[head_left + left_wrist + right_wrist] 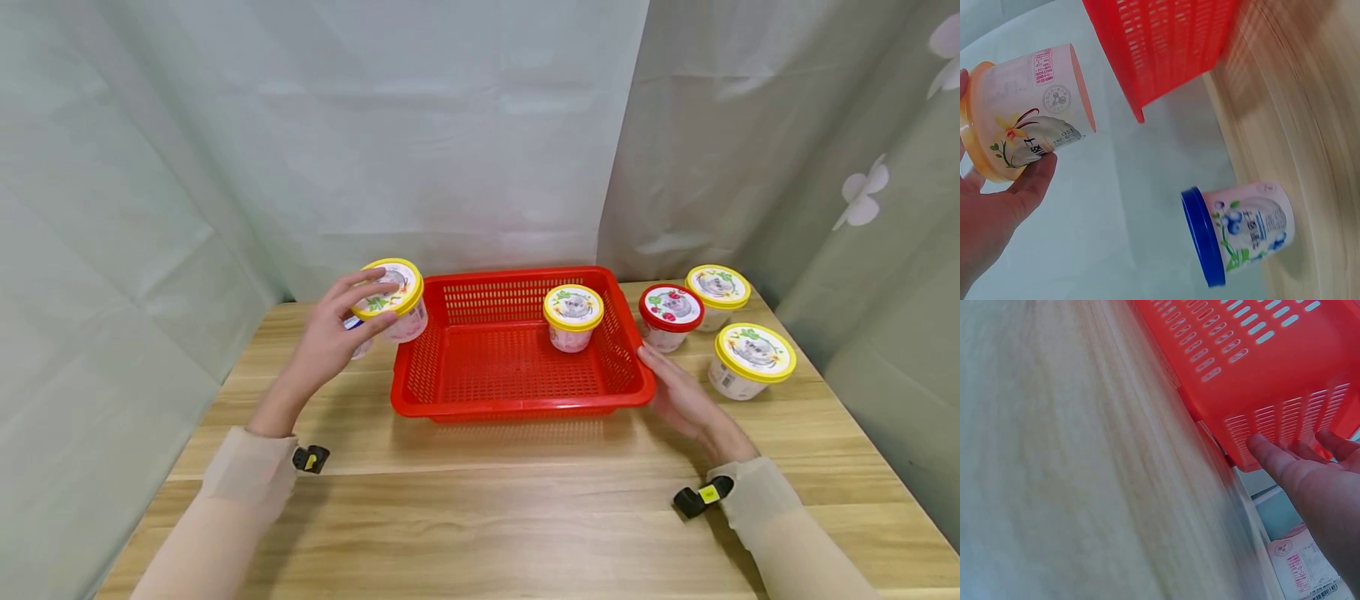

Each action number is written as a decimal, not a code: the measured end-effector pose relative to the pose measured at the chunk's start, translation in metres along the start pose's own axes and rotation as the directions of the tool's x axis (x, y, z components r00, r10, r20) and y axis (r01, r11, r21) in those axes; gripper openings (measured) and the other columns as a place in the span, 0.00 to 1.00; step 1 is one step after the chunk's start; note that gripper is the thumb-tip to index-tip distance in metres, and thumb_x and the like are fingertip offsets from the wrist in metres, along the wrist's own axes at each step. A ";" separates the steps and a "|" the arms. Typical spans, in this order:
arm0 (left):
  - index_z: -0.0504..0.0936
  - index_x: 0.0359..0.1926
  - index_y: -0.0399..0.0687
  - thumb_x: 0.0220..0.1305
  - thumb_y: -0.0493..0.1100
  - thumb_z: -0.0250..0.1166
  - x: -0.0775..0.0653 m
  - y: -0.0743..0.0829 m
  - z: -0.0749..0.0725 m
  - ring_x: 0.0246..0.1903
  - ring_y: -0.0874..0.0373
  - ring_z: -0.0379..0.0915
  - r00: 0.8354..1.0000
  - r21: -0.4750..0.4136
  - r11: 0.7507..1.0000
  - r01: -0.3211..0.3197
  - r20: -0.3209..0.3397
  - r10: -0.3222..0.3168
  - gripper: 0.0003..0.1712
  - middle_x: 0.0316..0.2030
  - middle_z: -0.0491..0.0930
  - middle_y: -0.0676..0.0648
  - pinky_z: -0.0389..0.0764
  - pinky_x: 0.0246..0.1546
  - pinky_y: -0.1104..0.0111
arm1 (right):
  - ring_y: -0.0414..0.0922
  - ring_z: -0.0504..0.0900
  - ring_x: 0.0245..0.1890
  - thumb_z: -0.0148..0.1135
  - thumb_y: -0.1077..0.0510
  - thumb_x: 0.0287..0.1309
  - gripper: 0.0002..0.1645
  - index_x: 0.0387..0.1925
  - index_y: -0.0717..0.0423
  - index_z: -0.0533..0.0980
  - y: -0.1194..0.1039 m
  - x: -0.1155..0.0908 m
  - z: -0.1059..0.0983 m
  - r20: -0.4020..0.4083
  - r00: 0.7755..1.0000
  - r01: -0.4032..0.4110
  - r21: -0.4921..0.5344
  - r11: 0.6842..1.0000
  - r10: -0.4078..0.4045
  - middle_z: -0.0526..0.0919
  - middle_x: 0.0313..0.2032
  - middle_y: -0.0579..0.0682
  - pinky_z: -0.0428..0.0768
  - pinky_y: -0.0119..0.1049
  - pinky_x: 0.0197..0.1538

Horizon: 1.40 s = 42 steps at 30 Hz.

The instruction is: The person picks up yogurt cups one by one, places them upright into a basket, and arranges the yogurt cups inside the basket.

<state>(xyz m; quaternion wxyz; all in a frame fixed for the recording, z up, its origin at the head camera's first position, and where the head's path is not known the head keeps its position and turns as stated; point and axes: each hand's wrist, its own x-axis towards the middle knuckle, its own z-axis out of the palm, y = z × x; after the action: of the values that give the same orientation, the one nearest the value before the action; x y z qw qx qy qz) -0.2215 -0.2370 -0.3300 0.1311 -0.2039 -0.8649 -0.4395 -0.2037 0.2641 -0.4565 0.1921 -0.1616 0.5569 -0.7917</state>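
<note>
Left hand (324,335) pinches a yellow-lidded tub (409,323), raised beside the red basket's (517,407) left end.
The right hand's (686,402) fingers, extended, rest against the basket's right end; a level tub and light steadying pressure there should serve best. 1 similar tub (573,310) stands inside. Flower art (1011,132) marks the held tub, blueberries (1232,222) the blue-lidded tub (1266,215); their lettering I can't make out.

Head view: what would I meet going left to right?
Left hand → held tub → basket → tub inside it → red-lid tub → far yellow-lid tub → near yellow-lid tub.
</note>
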 end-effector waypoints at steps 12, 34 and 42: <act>0.83 0.64 0.52 0.69 0.43 0.71 0.008 0.010 0.015 0.72 0.47 0.59 0.998 -0.004 1.000 -0.021 0.058 0.021 0.23 0.73 0.66 0.48 0.72 0.55 0.78 | 0.38 0.78 0.55 0.35 0.48 0.85 0.31 0.82 0.47 0.51 0.000 0.000 0.000 0.005 1.000 -0.004 0.003 1.000 0.004 0.75 0.62 0.44 0.79 0.32 0.58; 0.84 0.62 0.54 0.69 0.44 0.72 0.031 0.027 0.048 0.72 0.49 0.60 0.979 -0.016 0.994 -0.105 0.175 0.106 0.21 0.71 0.69 0.51 0.80 0.59 0.49 | 0.39 0.78 0.57 0.38 0.46 0.85 0.35 0.83 0.51 0.46 -0.001 0.001 0.002 -0.023 0.999 -0.030 -0.025 0.999 0.029 0.73 0.64 0.45 0.79 0.32 0.59; 0.84 0.62 0.56 0.69 0.47 0.71 0.036 0.033 0.054 0.73 0.48 0.59 0.975 0.001 0.993 -0.116 0.192 0.113 0.21 0.71 0.69 0.51 0.79 0.61 0.49 | 0.38 0.78 0.57 0.37 0.47 0.85 0.33 0.82 0.49 0.48 0.000 0.001 0.001 -0.010 1.000 -0.017 -0.009 1.000 0.017 0.74 0.64 0.44 0.79 0.32 0.59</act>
<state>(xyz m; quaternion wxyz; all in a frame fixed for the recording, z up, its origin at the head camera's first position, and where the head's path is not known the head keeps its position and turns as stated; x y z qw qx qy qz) -0.2403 -0.1670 -0.3232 0.0734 -0.2940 -0.8630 -0.4042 -0.2043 0.2630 -0.4561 0.1955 -0.1538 0.5629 -0.7882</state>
